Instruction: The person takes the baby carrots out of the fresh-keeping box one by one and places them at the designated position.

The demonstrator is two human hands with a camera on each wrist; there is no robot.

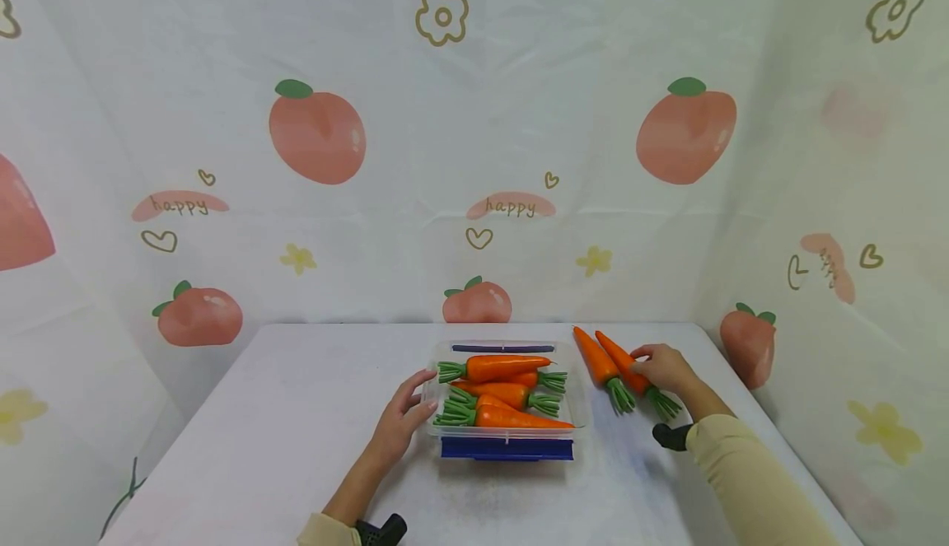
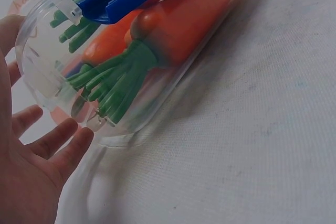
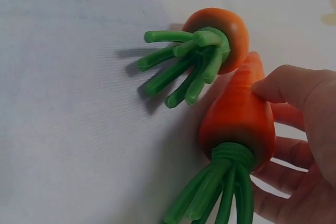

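A clear plastic box with blue latches holds several orange carrots with green stems. My left hand rests at the box's left side, its fingers spread against the clear wall. To the right of the box, two carrots lie side by side on the table. My right hand grips the outer carrot, thumb on top and fingers along its far side; the right wrist view shows this carrot in the hand. The other carrot lies just left of it, untouched.
The white table runs back to a hanging cloth printed with peaches, flowers and words. The box's blue front latch hangs down, and another blue latch is at the back.
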